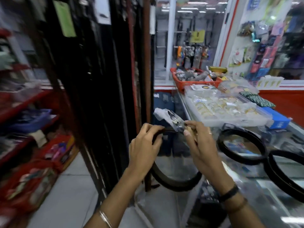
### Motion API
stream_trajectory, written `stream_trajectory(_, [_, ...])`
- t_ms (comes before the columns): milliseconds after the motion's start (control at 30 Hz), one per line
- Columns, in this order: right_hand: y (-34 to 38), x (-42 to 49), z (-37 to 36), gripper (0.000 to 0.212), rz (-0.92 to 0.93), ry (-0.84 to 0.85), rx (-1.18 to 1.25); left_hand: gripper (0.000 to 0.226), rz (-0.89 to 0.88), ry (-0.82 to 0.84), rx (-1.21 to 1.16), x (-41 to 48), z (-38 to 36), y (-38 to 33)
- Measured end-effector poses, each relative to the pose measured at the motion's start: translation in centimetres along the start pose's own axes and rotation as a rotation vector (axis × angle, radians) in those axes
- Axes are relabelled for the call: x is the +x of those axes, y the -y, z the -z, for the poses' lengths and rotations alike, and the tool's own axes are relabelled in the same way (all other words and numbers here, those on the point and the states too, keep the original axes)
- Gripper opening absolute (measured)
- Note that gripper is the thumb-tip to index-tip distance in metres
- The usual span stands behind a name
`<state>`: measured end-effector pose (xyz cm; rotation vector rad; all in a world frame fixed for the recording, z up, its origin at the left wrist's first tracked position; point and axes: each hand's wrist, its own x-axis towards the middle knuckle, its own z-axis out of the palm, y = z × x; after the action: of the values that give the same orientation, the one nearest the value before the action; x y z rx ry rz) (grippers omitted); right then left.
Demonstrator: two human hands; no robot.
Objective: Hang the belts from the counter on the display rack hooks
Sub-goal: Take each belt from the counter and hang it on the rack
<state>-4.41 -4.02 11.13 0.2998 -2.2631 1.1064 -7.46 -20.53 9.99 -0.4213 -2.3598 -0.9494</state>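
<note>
Two hands point(171, 143) grip belt point(174, 183) | wrapped buckle point(172, 120) end up-left | loop hangs down

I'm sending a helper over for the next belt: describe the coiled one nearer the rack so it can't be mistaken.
Start at the glass counter on the right. Two black coiled belts lie on it side by side. Take the near-rack belt, just beyond the right hand; unlike the other belt, its whole ring is in view.
</note>
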Motion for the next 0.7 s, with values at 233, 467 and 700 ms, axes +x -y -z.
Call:
stream_trajectory(233, [9.4, 4.3, -8.0, 0.038, -0.027, 0.005, 0.593, 0.018, 0.100, -0.232, -0.555, 3.0, 11.0, 3.2])
stream_trajectory(467, [18.8, 9.6, -14.4, 0.029, 0.160, 0.031, 0.907, 0.029, 0.017, -0.430, -0.809, 6.9, 20.4, 4.9])
stream_trajectory(700, [26.8, 15.7, -18.1, 0.028, 0.291, -0.004, 0.968, 0.026, -0.163, -0.566, -0.600, 11.7, 27.7, 6.8])
